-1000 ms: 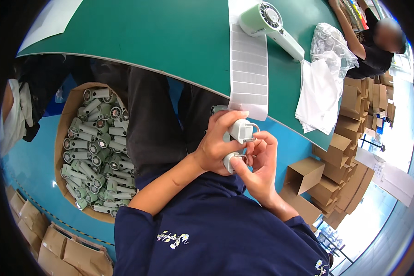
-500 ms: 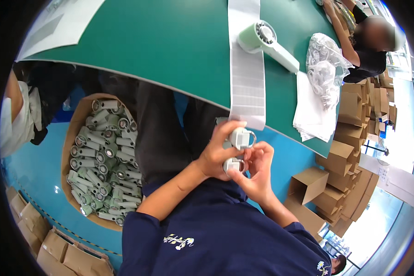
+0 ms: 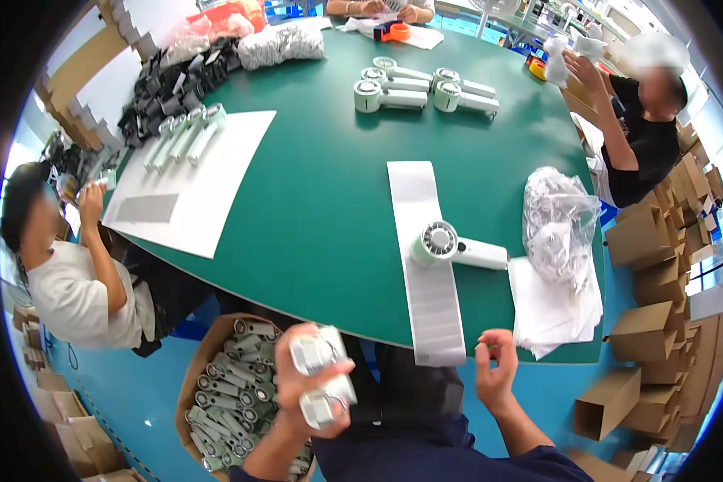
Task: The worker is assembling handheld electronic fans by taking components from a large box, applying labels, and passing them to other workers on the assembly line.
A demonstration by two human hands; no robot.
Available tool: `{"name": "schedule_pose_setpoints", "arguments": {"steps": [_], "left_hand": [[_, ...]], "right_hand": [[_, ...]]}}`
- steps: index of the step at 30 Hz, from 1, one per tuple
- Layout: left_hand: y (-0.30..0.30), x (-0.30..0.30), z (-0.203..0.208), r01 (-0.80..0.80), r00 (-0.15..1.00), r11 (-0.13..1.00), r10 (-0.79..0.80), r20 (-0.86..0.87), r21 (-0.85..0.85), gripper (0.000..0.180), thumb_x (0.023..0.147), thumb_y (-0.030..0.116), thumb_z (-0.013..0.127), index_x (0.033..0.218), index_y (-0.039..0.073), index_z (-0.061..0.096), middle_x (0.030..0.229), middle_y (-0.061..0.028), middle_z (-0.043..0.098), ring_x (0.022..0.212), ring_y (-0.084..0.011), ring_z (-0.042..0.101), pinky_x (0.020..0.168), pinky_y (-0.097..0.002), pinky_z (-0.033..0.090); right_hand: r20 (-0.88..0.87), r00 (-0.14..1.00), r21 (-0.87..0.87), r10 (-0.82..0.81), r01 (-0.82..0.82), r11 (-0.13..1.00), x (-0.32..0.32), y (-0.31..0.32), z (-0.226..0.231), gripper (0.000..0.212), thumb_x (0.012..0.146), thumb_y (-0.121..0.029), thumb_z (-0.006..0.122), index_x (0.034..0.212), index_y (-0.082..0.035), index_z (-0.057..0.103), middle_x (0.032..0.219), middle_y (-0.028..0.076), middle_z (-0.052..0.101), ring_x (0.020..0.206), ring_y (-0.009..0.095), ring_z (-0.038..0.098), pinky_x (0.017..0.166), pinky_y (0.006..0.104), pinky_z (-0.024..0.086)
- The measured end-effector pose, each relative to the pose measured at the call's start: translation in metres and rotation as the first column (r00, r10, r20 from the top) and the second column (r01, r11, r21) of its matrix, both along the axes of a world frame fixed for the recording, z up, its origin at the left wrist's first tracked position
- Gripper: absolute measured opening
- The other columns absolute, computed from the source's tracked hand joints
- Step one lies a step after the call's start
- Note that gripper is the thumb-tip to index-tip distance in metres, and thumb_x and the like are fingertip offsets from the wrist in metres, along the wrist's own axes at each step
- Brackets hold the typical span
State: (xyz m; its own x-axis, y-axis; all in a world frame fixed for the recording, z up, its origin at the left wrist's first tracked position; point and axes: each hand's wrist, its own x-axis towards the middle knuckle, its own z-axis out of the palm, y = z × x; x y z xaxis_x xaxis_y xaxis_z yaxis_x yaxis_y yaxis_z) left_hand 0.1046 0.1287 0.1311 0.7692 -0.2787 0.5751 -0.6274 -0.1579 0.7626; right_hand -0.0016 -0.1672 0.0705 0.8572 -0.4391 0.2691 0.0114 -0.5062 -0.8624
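Note:
My left hand grips two pale green handheld fans, one upper fan and one lower fan, above the box by the table's near edge. Their ends face up, with loops on them, slightly blurred. Apart from it, my right hand is raised at the near edge with loosely curled fingers and nothing in it. Ahead of that hand, another handheld fan lies across a strip of label sheet on the green table.
A carton full of fans stands below left. White papers and a bag of white cords lie right. Several fans and black parts are farther off. Co-workers sit around; cardboard boxes stack at right.
The view has lifted to show more table. My left hand has carried both fans leftward, away from my right hand, which has let go and moved right.

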Motion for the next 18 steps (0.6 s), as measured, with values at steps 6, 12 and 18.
{"name": "schedule_pose_setpoints", "arguments": {"steps": [6, 12, 18], "left_hand": [[-0.037, 0.224, 0.049, -0.088, 0.980, 0.837, -0.023, 0.196, 0.540, 0.052, 0.064, 0.012, 0.075, 0.116, 0.012, 0.075, 0.151, -0.0251, 0.040, 0.139, -0.0454, 0.043, 0.115, -0.0500, 0.034], [-0.089, 0.481, 0.013, -0.286, 0.916, 0.492, -0.113, 0.386, 0.822, 0.041, 0.068, 0.022, 0.079, 0.107, 0.011, 0.074, 0.149, -0.0211, 0.044, 0.138, -0.0370, 0.045, 0.109, -0.0528, 0.038], [-0.155, 0.605, 0.004, -0.425, 0.888, 0.328, -0.033, 0.460, 0.844, 0.044, 0.073, 0.026, 0.077, 0.113, 0.009, 0.074, 0.148, -0.0222, 0.047, 0.138, -0.0354, 0.047, 0.107, -0.0566, 0.042]], "right_hand": [[0.085, 0.994, -0.204, 0.074, -0.055, 0.977, 0.023, -0.002, 0.006, 0.016, 0.083, 0.007, 0.067, 0.096, -0.002, 0.065, 0.090, 0.012, 0.067, 0.073, 0.023, 0.063, 0.060, 0.0299, 0.049], [0.039, 0.999, -0.364, -0.007, 0.021, 0.931, 0.025, 0.011, 0.005, 0.008, 0.090, -0.004, 0.060, 0.096, -0.004, 0.065, 0.086, 0.015, 0.066, 0.076, 0.035, 0.064, 0.066, 0.0444, 0.053], [0.049, 0.997, -0.455, -0.054, 0.070, 0.888, 0.030, 0.000, 0.000, 0.014, 0.091, -0.016, 0.066, 0.098, -0.005, 0.070, 0.086, 0.013, 0.071, 0.075, 0.032, 0.067, 0.067, 0.0424, 0.055]]}}
